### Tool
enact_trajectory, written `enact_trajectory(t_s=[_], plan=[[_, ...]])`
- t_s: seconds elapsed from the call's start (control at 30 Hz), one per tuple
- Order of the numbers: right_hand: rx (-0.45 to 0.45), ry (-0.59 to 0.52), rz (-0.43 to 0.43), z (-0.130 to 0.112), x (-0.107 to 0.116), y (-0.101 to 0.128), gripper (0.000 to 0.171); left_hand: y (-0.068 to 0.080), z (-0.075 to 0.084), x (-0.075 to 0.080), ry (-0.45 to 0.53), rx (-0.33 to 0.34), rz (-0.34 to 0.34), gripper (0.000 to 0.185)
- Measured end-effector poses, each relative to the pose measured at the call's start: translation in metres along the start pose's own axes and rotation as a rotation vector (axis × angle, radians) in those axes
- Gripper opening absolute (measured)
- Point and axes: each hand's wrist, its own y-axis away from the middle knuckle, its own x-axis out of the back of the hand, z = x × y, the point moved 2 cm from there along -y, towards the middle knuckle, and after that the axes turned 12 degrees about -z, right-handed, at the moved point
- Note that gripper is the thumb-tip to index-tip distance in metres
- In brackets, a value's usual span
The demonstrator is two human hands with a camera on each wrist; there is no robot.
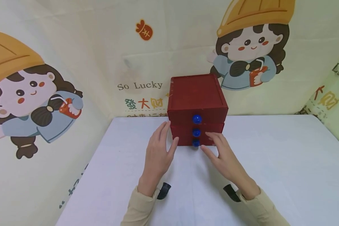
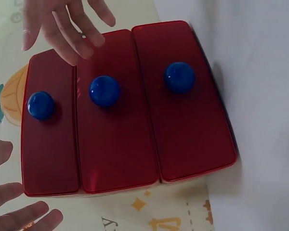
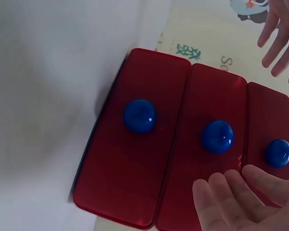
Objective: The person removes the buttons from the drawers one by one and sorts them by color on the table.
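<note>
A small red chest [image 1: 196,94] with three drawers, each with a round blue knob, stands at the back middle of the white table [image 1: 271,163]. My left hand [image 1: 169,135] is at the chest's lower left corner, fingers straight and spread, thumb near the bottom drawer [image 2: 188,106]. My right hand [image 1: 207,141] reaches the right part of the front with straight fingers [image 2: 70,45] lying over the middle drawer [image 2: 115,130]; it holds nothing. The bottom knob [image 3: 139,115], middle knob [image 3: 217,136] and top knob [image 3: 278,153] are all uncovered. All three drawers look pushed in.
A cloth backdrop [image 1: 73,62] printed with cartoon figures walls in the table at the back and on both sides. Black wrist straps [image 1: 164,191] show at my cuffs. The table surface spreads wide to the left and right of the chest.
</note>
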Motion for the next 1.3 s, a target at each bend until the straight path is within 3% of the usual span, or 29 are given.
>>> enact_trajectory(t_s=[0.4, 0.77, 1.3], plan=[[0.017, -0.146, -0.02, -0.006, 0.0, -0.014, 0.048, -0.017, 0.0, 0.006, 0.038, -0.033, 0.067, 0.057], [0.015, -0.195, -0.005, -0.013, 0.0, -0.024, 0.045, -0.034, 0.0, 0.01, 0.04, -0.054, 0.103, 0.056], [-0.045, -0.287, 0.023, -0.02, -0.001, -0.043, 0.043, -0.056, -0.004, 0.017, 0.13, -0.02, 0.087, 0.05]])
